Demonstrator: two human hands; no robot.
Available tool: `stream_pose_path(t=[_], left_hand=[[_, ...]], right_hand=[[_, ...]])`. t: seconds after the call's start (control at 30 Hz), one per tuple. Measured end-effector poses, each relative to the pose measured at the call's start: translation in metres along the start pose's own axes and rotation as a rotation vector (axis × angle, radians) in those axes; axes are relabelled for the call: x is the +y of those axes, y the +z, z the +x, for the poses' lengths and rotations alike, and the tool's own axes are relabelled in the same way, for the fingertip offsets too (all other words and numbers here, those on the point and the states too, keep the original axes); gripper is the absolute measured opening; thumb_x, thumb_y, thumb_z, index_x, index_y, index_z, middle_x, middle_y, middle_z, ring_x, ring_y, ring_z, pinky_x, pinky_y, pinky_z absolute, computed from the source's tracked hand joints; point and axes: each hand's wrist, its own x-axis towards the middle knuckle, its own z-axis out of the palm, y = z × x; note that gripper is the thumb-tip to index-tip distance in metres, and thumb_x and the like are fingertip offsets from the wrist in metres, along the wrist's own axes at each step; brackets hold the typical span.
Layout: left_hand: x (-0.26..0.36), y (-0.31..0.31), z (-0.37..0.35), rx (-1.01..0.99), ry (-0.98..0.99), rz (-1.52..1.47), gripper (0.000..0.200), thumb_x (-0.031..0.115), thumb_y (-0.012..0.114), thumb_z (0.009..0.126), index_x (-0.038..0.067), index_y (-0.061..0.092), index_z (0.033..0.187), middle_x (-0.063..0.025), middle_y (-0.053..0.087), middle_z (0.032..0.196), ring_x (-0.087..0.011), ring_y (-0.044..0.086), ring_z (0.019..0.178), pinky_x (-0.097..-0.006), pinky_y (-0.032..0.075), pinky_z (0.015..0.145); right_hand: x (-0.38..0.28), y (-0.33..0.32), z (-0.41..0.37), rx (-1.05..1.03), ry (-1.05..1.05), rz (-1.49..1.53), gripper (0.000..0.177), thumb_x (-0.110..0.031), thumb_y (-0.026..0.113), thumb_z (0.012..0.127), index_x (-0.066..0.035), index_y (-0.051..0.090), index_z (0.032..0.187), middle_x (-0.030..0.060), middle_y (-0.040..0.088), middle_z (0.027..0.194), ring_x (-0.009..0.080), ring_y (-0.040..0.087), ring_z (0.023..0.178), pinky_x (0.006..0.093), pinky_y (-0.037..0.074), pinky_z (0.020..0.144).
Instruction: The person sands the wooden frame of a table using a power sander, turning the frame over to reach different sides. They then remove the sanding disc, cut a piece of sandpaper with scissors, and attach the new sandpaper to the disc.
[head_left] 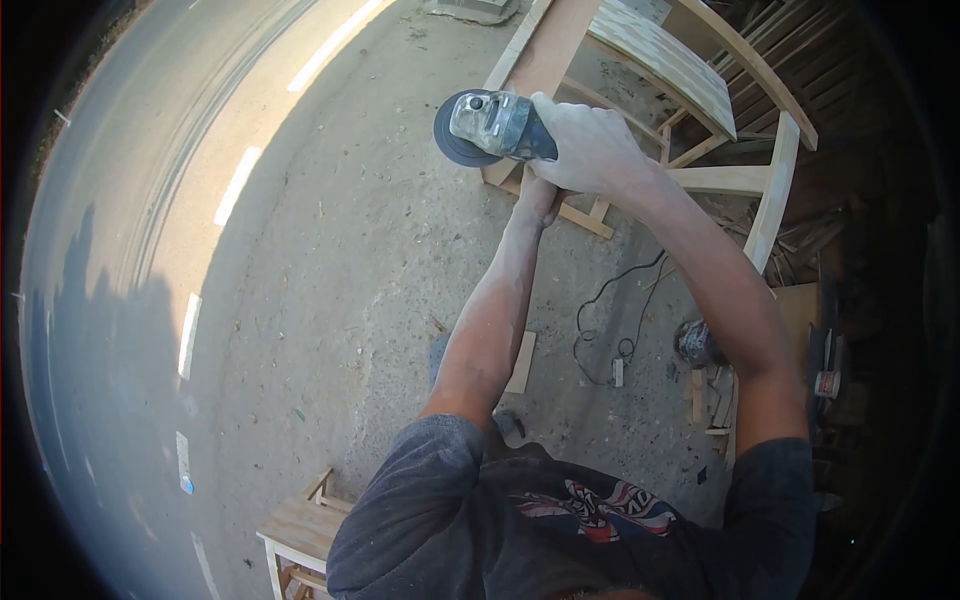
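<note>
An angle grinder with a dark round disc is held out in front of me, its metal head dusted white. My right hand, coated in pale dust, wraps around the grinder's body from above. Just below it, my left hand is closed at the underside of the tool, its fingers partly hidden by the right hand. The disc overlaps the near left corner of a wooden piece with a flat brown board and pale edge strips.
Curved wooden frame parts and a slatted panel stand at the upper right. A black cord lies on the dusty ground near wood offcuts. A small wooden table stands lower left. A road runs along the left.
</note>
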Motion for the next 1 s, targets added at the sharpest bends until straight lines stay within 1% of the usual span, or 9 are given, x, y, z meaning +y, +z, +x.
stream_pose_path(t=[0.13,0.27,0.47,0.53,0.6,0.63,0.8,0.87,1.0], left_hand=[[0.015,0.014,0.02,-0.024,-0.069,0.095,0.044,0.016,0.071,0.097,0.0,0.056,0.135,-0.0154,0.069,0.123,-0.0283,0.073,0.105,-0.0434,0.066,0.081],[0.011,0.023,0.028,0.029,-0.133,0.055,0.044,0.015,0.078,0.092,0.0,0.06,0.129,-0.0145,0.07,0.12,-0.0261,0.073,0.103,-0.0414,0.065,0.083],[0.002,0.029,0.061,0.031,-0.104,-0.061,0.039,0.014,0.077,0.093,-0.001,0.063,0.126,-0.0135,0.071,0.118,-0.0246,0.073,0.1,-0.0388,0.064,0.082],[0.0,0.031,0.055,0.074,-0.049,-0.16,0.037,0.014,0.077,0.093,-0.001,0.064,0.125,-0.0134,0.071,0.118,-0.0238,0.073,0.099,-0.0367,0.065,0.08],[0.01,0.026,0.053,-0.001,-0.228,0.057,0.043,0.013,0.077,0.092,0.002,0.061,0.13,-0.0109,0.07,0.119,-0.0224,0.072,0.103,-0.0368,0.063,0.083],[0.01,0.021,0.052,-0.05,-0.257,0.082,0.055,0.015,0.074,0.094,0.007,0.049,0.142,-0.0109,0.062,0.131,-0.0268,0.064,0.12,-0.0489,0.057,0.095],[0.016,0.019,0.025,-0.009,-0.224,0.082,0.065,0.014,0.074,0.094,0.007,0.041,0.149,-0.0139,0.055,0.145,-0.0283,0.057,0.13,-0.0492,0.055,0.099],[0.02,0.017,0.013,-0.053,-0.212,0.053,0.068,0.014,0.074,0.093,0.007,0.039,0.151,-0.0145,0.051,0.15,-0.0283,0.055,0.133,-0.0492,0.055,0.1],[0.017,0.003,-0.01,-0.046,-0.196,0.07,0.069,0.014,0.074,0.093,0.006,0.038,0.151,-0.0149,0.05,0.151,-0.0288,0.055,0.132,-0.0497,0.055,0.101]], right_hand=[[0.033,-0.019,0.035,0.048,0.043,0.004,0.05,-0.034,0.074,0.081,-0.004,0.054,0.117,0.025,0.074,0.096,0.0444,0.072,0.09,0.0524,0.058,0.078],[0.065,-0.033,0.063,0.081,0.238,-0.002,0.053,-0.036,0.075,0.08,-0.005,0.054,0.118,0.023,0.074,0.099,0.0439,0.071,0.096,0.0535,0.056,0.082],[0.031,-0.03,0.043,-0.049,0.06,0.018,0.052,-0.03,0.076,0.077,-0.002,0.053,0.115,0.0226,0.072,0.092,0.0418,0.073,0.088,0.0524,0.058,0.079],[0.042,-0.034,0.048,-0.081,0.142,0.052,0.05,-0.03,0.075,0.078,-0.002,0.053,0.112,0.0227,0.072,0.091,0.0428,0.073,0.088,0.0524,0.058,0.078],[0.068,-0.04,0.058,0.025,0.216,-0.01,0.054,-0.033,0.075,0.078,-0.003,0.052,0.116,0.0257,0.072,0.095,0.045,0.07,0.093,0.0522,0.056,0.079],[0.08,-0.044,0.064,0.031,0.237,0.001,0.058,-0.034,0.074,0.078,-0.003,0.052,0.121,0.026,0.072,0.096,0.0456,0.07,0.093,0.0524,0.056,0.078],[0.117,-0.056,0.094,0.059,0.259,0.014,0.06,-0.039,0.074,0.076,-0.002,0.054,0.12,0.025,0.074,0.097,0.044,0.072,0.095,0.0539,0.057,0.081],[0.141,-0.053,0.106,0.181,0.22,-0.019,0.057,-0.04,0.073,0.076,-0.003,0.057,0.117,0.0232,0.074,0.102,0.0432,0.07,0.098,0.0521,0.056,0.083],[0.168,-0.078,0.115,0.218,0.235,-0.026,0.054,-0.042,0.072,0.078,-0.004,0.062,0.116,0.0217,0.072,0.112,0.0417,0.067,0.105,0.051,0.054,0.087]])
